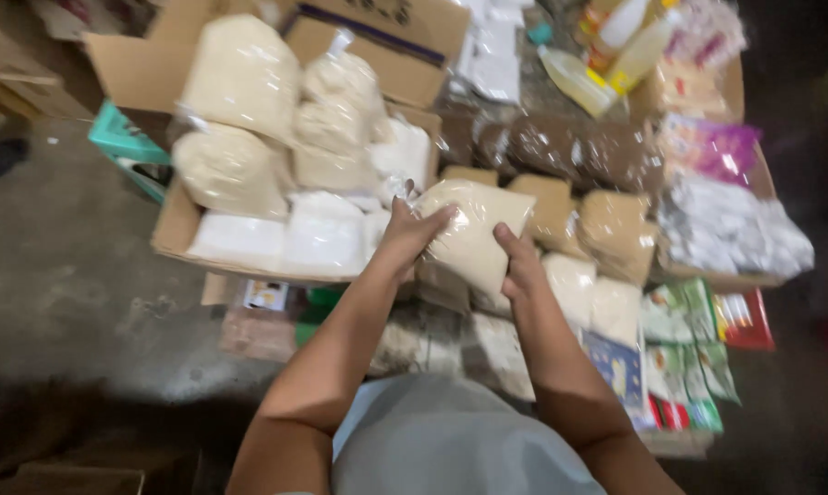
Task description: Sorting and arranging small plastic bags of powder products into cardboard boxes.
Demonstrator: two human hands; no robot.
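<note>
Both of my hands hold one clear plastic bag of pale beige grain or powder (476,229) above a spread of similar bags. My left hand (408,231) grips the bag's left side with the fingers over its top edge. My right hand (518,266) grips its lower right edge, thumb on top. The bag is tilted, its top toward the upper right. Just left of it stands an open cardboard box (177,227) packed with white and cream bags.
Brown and tan bags (560,147) lie behind and right of the held bag. Bottles of yellow liquid (579,81) stand at the back. Colourful sachets (698,321) and silver packets (734,229) sit at right. A teal plastic stool (125,142) stands on the concrete floor (56,275) at left.
</note>
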